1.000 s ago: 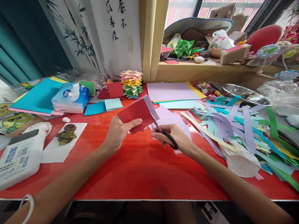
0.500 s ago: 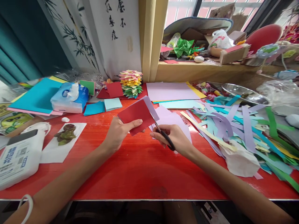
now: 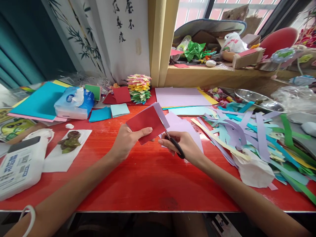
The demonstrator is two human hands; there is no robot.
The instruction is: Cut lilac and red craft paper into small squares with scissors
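My left hand (image 3: 128,140) is closed on a red paper piece (image 3: 148,123) laid against a purple sheet (image 3: 161,113), its thumb flat on the red face. A strip of the purple sheet sticks out past the red edge. Black-handled scissors (image 3: 176,146) are in my right hand (image 3: 184,144), fingers wrapped round the handles. Their blades meet the purple strip at the lower right edge of the papers; most of the blade length is hidden. Behind the hands lie more purple sheets (image 3: 194,131) on the red table (image 3: 138,184).
Cut paper strips (image 3: 237,128) in several colours heap up at the right, beside a crumpled white tissue (image 3: 256,171) and a metal bowl (image 3: 259,98). At left are a tissue pack (image 3: 74,107), a white box (image 3: 22,168) and blue squares (image 3: 100,114). A folded-paper stack (image 3: 139,89) stands behind.
The papers in my left hand have shifted very slightly right with the view. My right hand and the scissors stay almost in place at the purple strip.
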